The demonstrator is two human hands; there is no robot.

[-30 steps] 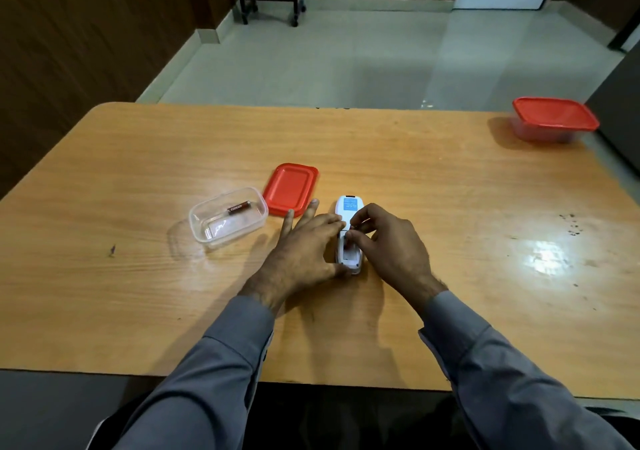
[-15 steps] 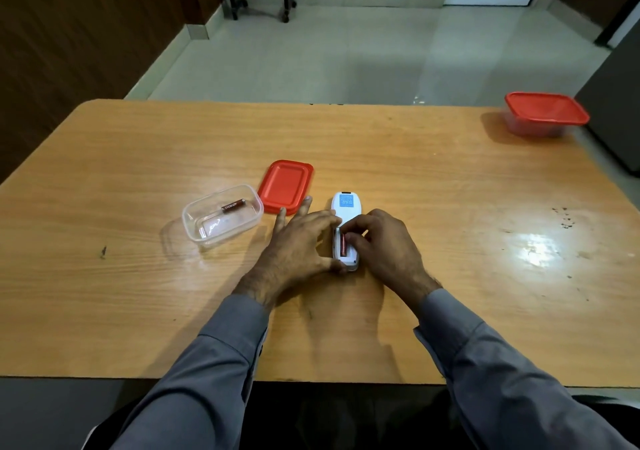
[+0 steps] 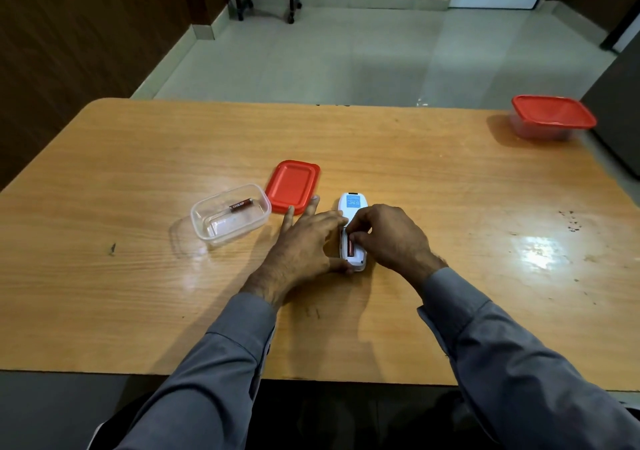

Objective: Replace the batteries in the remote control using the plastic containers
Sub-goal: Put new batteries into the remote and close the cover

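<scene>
Lying face down on the wooden table, the white remote control has its long axis running away from the person, its labelled top end pointing toward the far edge and its open battery bay at the near end. A dark red battery sits in that bay, lengthwise along the same axis.

Both hands meet at the remote. The left hand lies on the remote's left side, thumb pressed against the near bottom corner, index finger laid across the body just beyond the bay, and the other fingers spread flat on the table, their tips reaching toward the lid. It steadies the remote between thumb and forefinger rather than wrapping it. The right hand is curled on the right side, fingertips bunched and pinched at the far end of the battery; the thumb seems to touch the battery, though whether the fingers truly clamp it cannot be told.

Left of the grip and a little beyond it, a red lid lies flat. Farther left stands an open clear container with one more battery inside, lying slantwise. Far off to the right of the grip, at the table's far corner, a second container with its red lid on stands well apart.
</scene>
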